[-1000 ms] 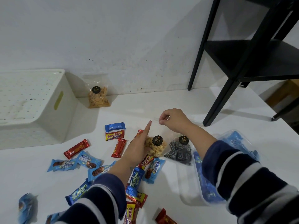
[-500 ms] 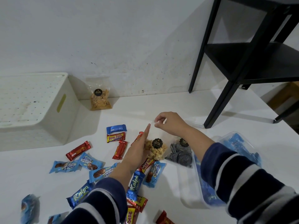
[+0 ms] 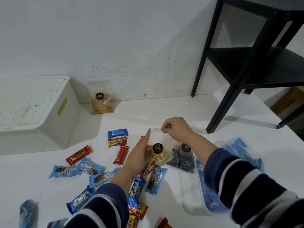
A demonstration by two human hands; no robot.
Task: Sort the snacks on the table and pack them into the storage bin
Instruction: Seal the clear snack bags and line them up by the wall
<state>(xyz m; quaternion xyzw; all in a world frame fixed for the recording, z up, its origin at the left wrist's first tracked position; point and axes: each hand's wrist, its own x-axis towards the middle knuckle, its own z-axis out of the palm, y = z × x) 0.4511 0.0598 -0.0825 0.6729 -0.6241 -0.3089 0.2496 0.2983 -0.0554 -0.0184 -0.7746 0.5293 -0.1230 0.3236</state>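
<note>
1. The right hand (image 3: pixel 176 129) pinches the top edge of a clear bag of nuts (image 3: pixel 156 153) with curled fingers (image 3: pixel 164 128).
2. The left hand (image 3: pixel 139 155) lies with straight fingers flat against the bag's left side.
3. The bag stands on the white table (image 3: pixel 164 111), just beside a bag of dark swirl cookies (image 3: pixel 181 159).
4. Candy bars (image 3: pixel 121 154) lie scattered to the left; a clear storage bin (image 3: pixel 190 195) with blue packets sits under the right forearm.

Clear peanut bag (image 3: pixel 156 153) (black sticker) stands among scattered wrapped snacks (image 3: pixel 92 168), clear storage bin (image 3: pixel 194 199) right
</note>
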